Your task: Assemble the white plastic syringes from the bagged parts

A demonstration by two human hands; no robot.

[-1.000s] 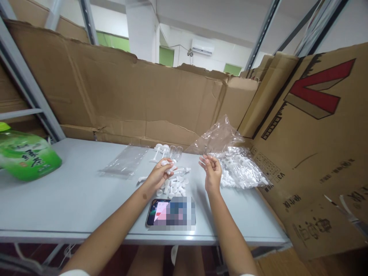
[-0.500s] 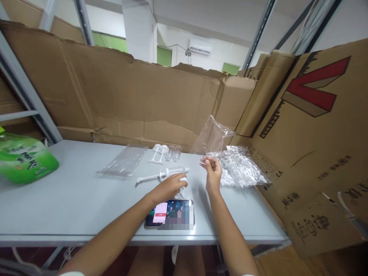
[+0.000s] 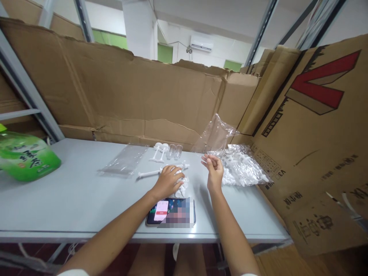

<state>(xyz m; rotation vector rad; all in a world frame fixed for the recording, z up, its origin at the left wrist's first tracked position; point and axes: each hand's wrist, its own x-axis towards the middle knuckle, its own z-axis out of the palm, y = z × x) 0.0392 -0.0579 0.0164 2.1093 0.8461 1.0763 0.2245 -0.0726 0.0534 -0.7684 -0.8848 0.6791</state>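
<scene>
Landmark: phone [image 3: 172, 211], flat on the grey table [image 3: 71, 199] near its front edge, screen lit.

- Left hand [image 3: 168, 180]: just beyond the phone, palm down, fingers loosely curled over a heap of small white plastic pieces [image 3: 182, 186]. Touching the heap; cannot tell whether any piece is actually gripped.
- Right hand [image 3: 214, 168]: beyond the phone and to its right, lifted off the table, fingers half closed, thumb near the fingertips. Something small may be pinched there; too small to tell.
- Syringe [image 3: 148, 173]: lies flat beyond the phone, just past the left hand, plunger end out to the left, barrel partly under the fingers.
- Farther beyond the phone, by the cardboard wall [image 3: 143, 99]: two white plungers [image 3: 159, 150] and two clear barrels [image 3: 175, 151], standing upright side by side.
- Beyond-left of the phone: empty clear bag [image 3: 123, 161], flat.
- Beyond-right of the phone: filled clear bag [image 3: 244, 166] of white parts, mouth open and raised.
- Far left of the phone: green bottle [image 3: 25, 155] on its side.

Risks, as judged:
- The heap is loose; a sweep of the left hand could scatter pieces across the phone or over the front edge.
- The syringe is round and could roll if the fingers nudge it.
- The upright barrels look tippy; a reach past them could knock them down.
</scene>
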